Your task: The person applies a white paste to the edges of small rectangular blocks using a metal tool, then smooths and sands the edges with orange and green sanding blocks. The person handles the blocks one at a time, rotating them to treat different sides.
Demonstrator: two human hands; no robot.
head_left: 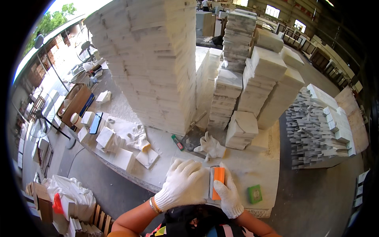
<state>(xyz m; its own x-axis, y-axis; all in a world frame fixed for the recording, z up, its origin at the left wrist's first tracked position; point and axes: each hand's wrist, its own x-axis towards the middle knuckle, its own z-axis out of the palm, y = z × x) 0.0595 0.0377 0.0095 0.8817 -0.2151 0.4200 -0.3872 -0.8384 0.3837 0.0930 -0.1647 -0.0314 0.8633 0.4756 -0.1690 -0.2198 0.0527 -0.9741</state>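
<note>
Right behind the two gloved hands the pale stone desk (pixel 252 173) is crowded: a tall wall of stacked white marble tiles (pixel 152 59) rises at the back left, and lower, uneven stacks of white marble blocks (pixel 252 91) close off the back right. Between them a narrow gap runs deep, too tight for easy reach. A loose white cotton glove (pixel 211 147) and a small green-and-red marker pen (pixel 177 142) lie in the strip just ahead of the hands. To the left, scattered small white tile pieces (pixel 118 150) and another glove clutter the surface. To the right, bare desk lies open around a small green square pad (pixel 255 194).
</note>
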